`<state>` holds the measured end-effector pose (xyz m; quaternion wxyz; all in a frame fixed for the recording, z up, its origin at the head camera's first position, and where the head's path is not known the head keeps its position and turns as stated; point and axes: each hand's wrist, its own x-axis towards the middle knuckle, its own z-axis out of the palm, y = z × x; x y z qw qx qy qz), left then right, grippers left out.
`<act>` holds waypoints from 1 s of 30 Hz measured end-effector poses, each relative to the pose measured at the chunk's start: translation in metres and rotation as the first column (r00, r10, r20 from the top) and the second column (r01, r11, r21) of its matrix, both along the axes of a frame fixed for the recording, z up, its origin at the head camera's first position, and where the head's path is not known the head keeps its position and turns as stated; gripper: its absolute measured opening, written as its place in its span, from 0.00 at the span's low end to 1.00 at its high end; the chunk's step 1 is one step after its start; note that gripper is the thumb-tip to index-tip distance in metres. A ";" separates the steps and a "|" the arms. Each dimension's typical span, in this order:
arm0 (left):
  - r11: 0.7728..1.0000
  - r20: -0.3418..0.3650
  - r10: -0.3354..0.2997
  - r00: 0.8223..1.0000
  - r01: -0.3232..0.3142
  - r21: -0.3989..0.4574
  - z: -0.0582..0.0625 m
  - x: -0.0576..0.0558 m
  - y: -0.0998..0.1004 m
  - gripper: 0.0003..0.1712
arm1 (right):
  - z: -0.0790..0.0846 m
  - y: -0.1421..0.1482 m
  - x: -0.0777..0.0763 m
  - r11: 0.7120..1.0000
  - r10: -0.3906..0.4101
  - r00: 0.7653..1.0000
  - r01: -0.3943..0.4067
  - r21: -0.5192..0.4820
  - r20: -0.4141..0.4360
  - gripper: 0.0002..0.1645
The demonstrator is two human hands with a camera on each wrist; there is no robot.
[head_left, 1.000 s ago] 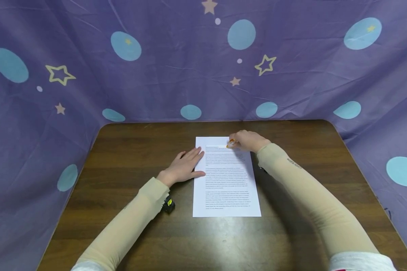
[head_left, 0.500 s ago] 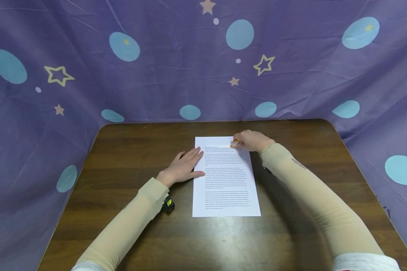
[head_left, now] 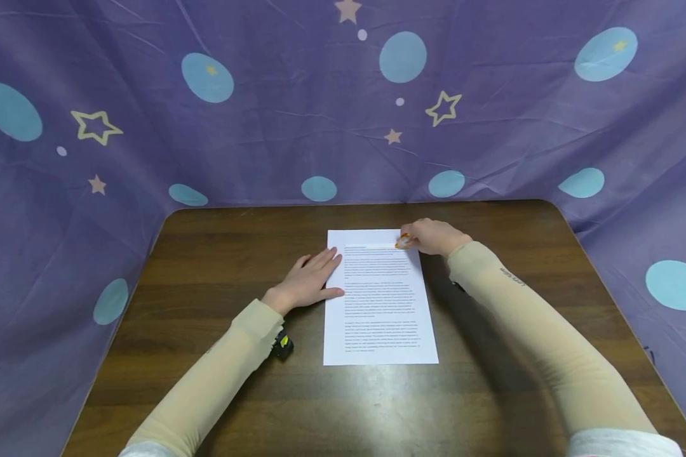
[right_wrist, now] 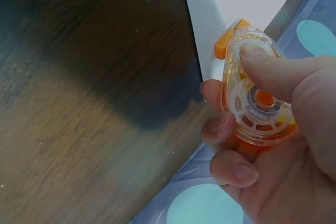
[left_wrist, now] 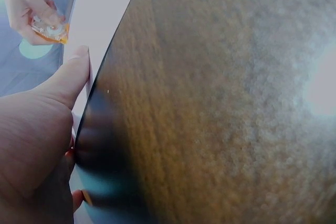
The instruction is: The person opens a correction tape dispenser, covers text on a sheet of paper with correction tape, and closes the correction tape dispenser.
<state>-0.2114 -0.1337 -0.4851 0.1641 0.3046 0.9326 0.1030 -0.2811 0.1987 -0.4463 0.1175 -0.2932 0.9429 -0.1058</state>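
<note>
While table (head_left: 297,406) bears paper (head_left: 383,304), curtain (head_left: 297,95) hangs.

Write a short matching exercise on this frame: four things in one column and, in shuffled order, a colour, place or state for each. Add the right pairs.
1. Left hand
2. Right hand
3. Sheet of paper
4. Curtain

A. Purple, with stars and blue spots
B. Grips a clear and orange dispenser
C. White, printed with lines of text
D. Rests over the paper's left edge in the head view

Pairs: 1-D, 2-B, 3-C, 4-A
</note>
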 end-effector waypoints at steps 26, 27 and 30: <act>1.000 -0.008 -0.004 1.000 0.004 0.004 -0.009 -0.004 -0.002 0.51 | 0.001 0.015 0.002 0.999 -0.034 0.999 0.034 0.005 0.022 0.08; 1.000 -0.009 -0.004 1.000 0.004 0.003 -0.010 -0.004 -0.002 0.51 | 0.001 0.015 0.002 0.999 -0.034 0.999 0.034 0.008 0.024 0.08; 1.000 -0.006 0.000 1.000 0.000 -0.003 -0.011 -0.005 -0.003 0.52 | 0.002 0.014 0.003 0.999 -0.031 0.999 0.031 0.007 0.025 0.07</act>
